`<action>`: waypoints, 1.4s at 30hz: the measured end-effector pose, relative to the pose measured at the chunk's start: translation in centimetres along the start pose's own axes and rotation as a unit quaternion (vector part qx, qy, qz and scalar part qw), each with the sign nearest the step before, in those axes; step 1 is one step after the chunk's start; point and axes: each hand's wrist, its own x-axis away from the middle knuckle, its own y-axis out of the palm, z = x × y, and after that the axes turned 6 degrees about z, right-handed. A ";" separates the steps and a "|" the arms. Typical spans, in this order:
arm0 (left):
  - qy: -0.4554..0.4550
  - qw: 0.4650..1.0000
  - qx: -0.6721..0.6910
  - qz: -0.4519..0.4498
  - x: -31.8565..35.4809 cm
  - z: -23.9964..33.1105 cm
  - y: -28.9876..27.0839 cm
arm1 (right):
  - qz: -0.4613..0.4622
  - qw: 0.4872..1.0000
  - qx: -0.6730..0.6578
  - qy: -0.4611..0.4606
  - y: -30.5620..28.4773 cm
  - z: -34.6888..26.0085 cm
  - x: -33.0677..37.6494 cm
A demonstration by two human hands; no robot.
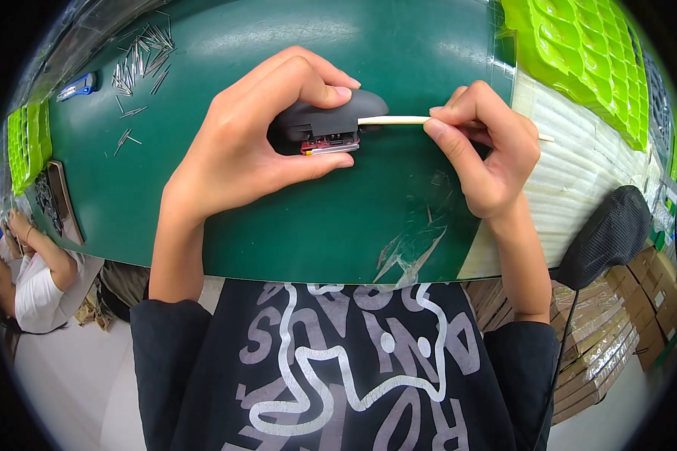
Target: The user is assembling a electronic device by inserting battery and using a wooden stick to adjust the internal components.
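Note:
My left hand [241, 131] grips a dark grey plastic casing [320, 118], rounded like a computer mouse, above the green tabletop. Its fingers lie over the top, while the thumb presses from below. At the casing's near side an opening bares a red circuit board [327, 140] with a silvery strip along its lower edge. Pinched between thumb and fingers of my right hand [489, 146] is a thin pale stick [395, 119], seemingly wooden. The stick's left tip meets the casing's right side; whether it goes inside cannot be made out.
Loose metal pins [141, 64] and a blue cutter [77, 86] lie far left. Lime-green trays [579, 52] stand far right beside white foam sheeting [557, 177]. Plastic scraps [414, 255] lie near the front edge. A black mesh-covered object [613, 229] is right; another person [45, 282] is left.

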 end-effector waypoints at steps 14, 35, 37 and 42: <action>0.014 1.000 -0.015 -0.003 -0.2 0.1 -0.2 | 0.008 1.000 0.000 -0.016 0.0 0.2 0.1; 0.030 0.996 -0.079 0.016 0.0 1.0 0.3 | 0.019 1.000 0.003 -0.011 0.6 -0.5 0.3; 0.038 0.995 -0.096 0.013 0.0 1.2 0.3 | 0.016 1.000 0.009 -0.016 0.5 -0.4 0.4; 0.025 0.997 -0.069 0.014 0.0 1.0 0.3 | 0.018 1.000 0.001 -0.013 0.6 -0.4 0.4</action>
